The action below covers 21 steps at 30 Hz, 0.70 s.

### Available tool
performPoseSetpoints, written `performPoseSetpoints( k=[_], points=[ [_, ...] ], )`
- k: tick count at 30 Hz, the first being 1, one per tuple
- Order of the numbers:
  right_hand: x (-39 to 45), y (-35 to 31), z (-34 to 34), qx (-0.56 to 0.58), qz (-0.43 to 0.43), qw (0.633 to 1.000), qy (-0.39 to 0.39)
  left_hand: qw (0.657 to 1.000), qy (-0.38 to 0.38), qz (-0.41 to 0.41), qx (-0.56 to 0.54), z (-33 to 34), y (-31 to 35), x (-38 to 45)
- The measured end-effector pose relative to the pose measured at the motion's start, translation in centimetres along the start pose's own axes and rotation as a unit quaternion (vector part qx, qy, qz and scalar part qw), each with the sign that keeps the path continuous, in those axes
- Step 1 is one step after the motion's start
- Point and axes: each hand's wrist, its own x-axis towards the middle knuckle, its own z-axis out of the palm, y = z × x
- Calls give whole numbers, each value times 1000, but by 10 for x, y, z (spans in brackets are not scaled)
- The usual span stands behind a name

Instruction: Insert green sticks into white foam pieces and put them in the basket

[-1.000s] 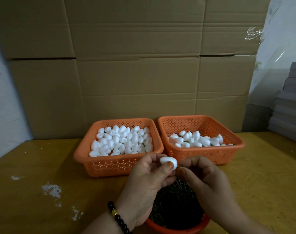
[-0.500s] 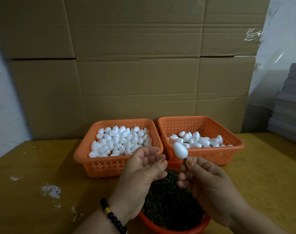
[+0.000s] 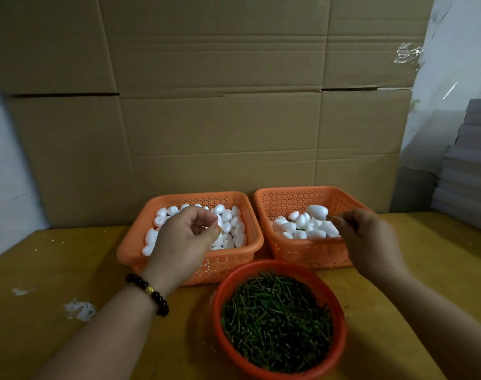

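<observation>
Cardboard sheets back the yellow surface (image 3: 425, 270) where I work. My right hand (image 3: 366, 239) pinches the green stick of a finished foam piece (image 3: 317, 211) over the right basket (image 3: 310, 253), among those already done; I judge this the drop-off, needing only a release. My left hand (image 3: 184, 237) hovers over the left basket (image 3: 195, 267) of plain foam, fingers curled, seemingly empty. Next comes a fresh stick from the round basket (image 3: 340, 325).

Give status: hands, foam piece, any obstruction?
Right hand pinches stick of foam piece over right basket. Left hand curled over left basket, grip unclear. No obstruction.
</observation>
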Motion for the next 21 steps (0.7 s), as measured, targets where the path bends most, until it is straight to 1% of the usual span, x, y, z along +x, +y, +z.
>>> performPoseSetpoints(
  k=[2, 4, 6, 8, 10, 12, 14, 16, 18, 19, 21],
  points=[
    [15, 11, 6, -90, -24, 996, 7, 998, -12, 7, 54, -1, -4, 9],
    [25, 18, 11, -154, -30, 988, 4, 992, -28, 12, 125, -3, -10, 19],
    [31, 19, 16, -202, -21, 979, -5, 977, -69, 3, 202, -6, -17, 28],
    [32, 18, 18, -233, -15, 972, -23, 952, -125, -20, 278, -8, -22, 36],
    [26, 13, 17, -217, -27, 976, -20, 926, -177, -45, 330, -9, -24, 44],
    [12, 2, 12, -145, -59, 988, -1, 900, -218, -64, 373, -9, -23, 50],
    [-11, -15, 5, -56, -103, 993, -6, 867, -253, -76, 421, -9, -22, 57],
    [-37, -33, -3, -13, -158, 986, -54, 826, -285, -90, 477, -8, -19, 62],
    [-58, -44, -8, -20, -178, 972, -154, 774, -321, -113, 534, -7, -15, 67],
    [-66, -48, -10, -40, -175, 960, -213, 755, -343, -138, 542, -7, -14, 71],
    [-77, -51, -9, -98, -180, 930, -304, 739, -388, -194, 516, -6, -15, 80]
  ],
)
